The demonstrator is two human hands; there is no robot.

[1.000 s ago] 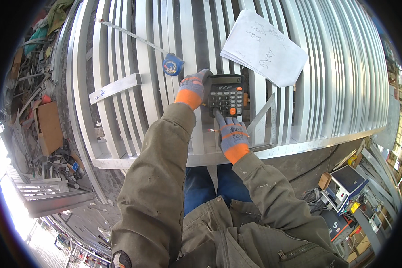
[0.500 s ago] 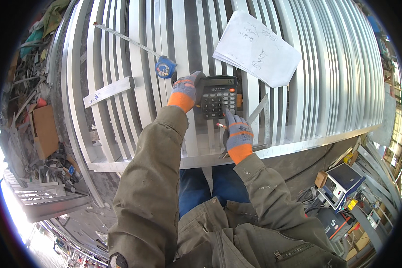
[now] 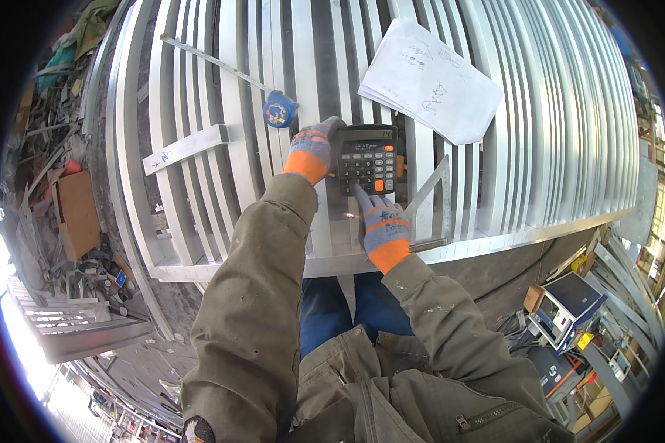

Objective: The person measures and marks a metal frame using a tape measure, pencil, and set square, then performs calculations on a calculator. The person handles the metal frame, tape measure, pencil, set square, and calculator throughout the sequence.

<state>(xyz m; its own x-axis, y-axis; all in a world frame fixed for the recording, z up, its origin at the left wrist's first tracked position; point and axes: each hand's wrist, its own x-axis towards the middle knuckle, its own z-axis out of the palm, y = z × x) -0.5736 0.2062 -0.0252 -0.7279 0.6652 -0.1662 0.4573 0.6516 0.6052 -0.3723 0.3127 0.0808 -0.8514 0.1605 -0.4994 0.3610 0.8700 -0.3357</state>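
A black calculator (image 3: 368,151) with grey and orange keys lies on pale metal bars (image 3: 233,88). My left hand (image 3: 312,150), in a grey and orange glove, is closed on the calculator's left edge, steadying it. Below the keypad is my right hand (image 3: 384,227), gloved alike, one fingertip on the bottom row of keys. A pencil (image 3: 352,215) is tucked in that hand, its eraser end poking out to the left. Just right of this hand rests a metal set square (image 3: 428,193). A blue tape measure (image 3: 280,110) with its blade drawn out lies beyond my left hand.
White paper sheets (image 3: 432,81) with handwriting lie on the bars at the far right. A short marked metal bar (image 3: 186,150) crosses them at the left. Scrap and a cardboard box (image 3: 77,215) fill the left floor. A blue-and-white machine (image 3: 567,304) stands at lower right.
My right hand has shifted left along the calculator's keys, from the right-hand columns to the lower left part, uncovering the orange key. My left hand keeps its grip on the calculator.
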